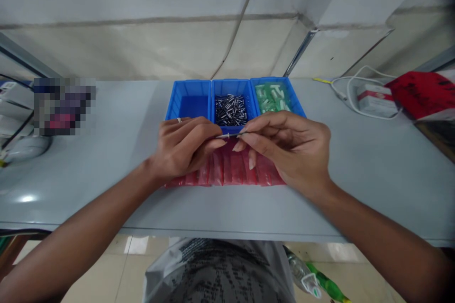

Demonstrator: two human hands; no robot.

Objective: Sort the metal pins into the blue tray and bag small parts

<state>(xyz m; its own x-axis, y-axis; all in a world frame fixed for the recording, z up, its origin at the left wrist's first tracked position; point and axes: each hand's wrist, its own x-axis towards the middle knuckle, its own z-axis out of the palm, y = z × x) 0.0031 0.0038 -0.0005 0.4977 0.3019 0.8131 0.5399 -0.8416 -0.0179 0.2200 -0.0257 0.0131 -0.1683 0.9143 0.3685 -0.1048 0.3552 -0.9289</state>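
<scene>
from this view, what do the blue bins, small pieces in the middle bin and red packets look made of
Blue bins: likely moulded plastic, semi-gloss, from the even color and smooth walls.
Small pieces: probably polished metal, given the bright silvery glints, though dark parts could be plastic or coating.
Red packets: apparently thin plastic film, shiny along the creases.

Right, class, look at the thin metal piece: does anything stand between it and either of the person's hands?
Nothing visible does. The left hand and right hand meet at the thin metal piece, fingertips at either end. The red packets lie below, not between.
</scene>
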